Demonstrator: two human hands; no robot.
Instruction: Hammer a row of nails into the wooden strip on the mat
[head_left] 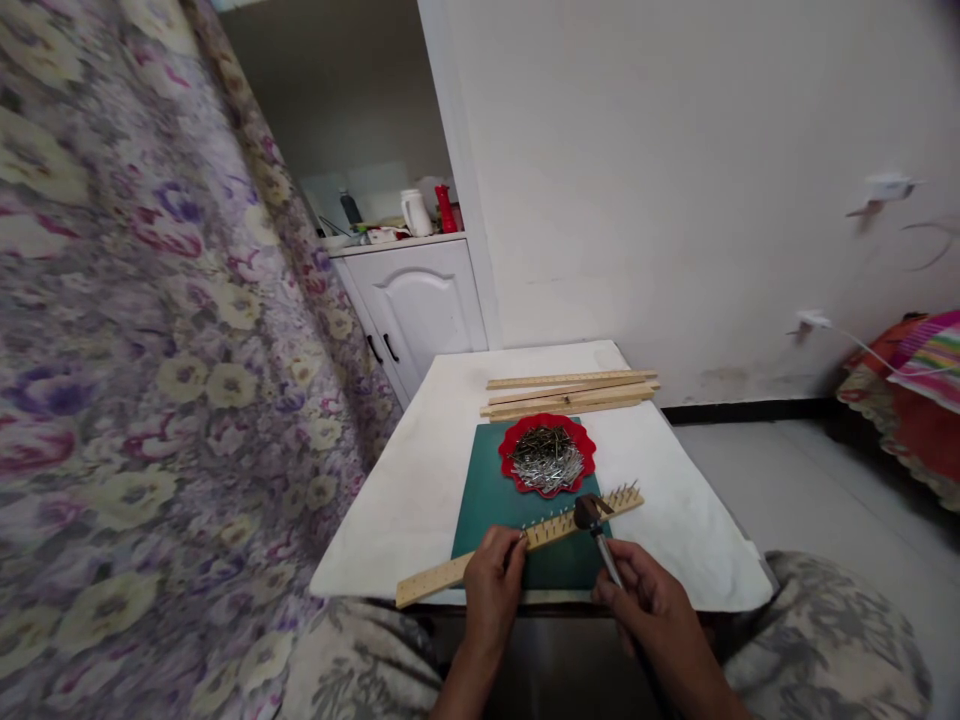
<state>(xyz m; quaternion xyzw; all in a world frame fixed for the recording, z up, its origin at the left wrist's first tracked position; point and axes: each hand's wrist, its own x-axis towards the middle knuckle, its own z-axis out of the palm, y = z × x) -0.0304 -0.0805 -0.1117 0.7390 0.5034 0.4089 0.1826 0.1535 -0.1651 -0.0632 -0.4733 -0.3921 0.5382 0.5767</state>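
Note:
A pale wooden strip (435,580) lies slanted across a green mat (480,480). Nails stand upright along its middle and right part, and small holes or marks dot its left end. My left hand (496,575) rests on the strip with thumb and forefinger pinched round a nail (523,537), mostly hidden by the fingertips. In my right hand (649,595) is a hammer (609,560), gripped by its handle. Its dark head is above the strip, to the right of my left fingers. Beyond the strip stands a red scalloped dish (508,447) full of loose nails (551,460), some dark, some silvery.
Several more wooden strips (570,393) lie at the far side of the white-covered table (405,480). A floral curtain (187,400) hangs at the left. Behind are a white cabinet (427,300) with a jug (415,213) on it and a wall. My knees flank the table.

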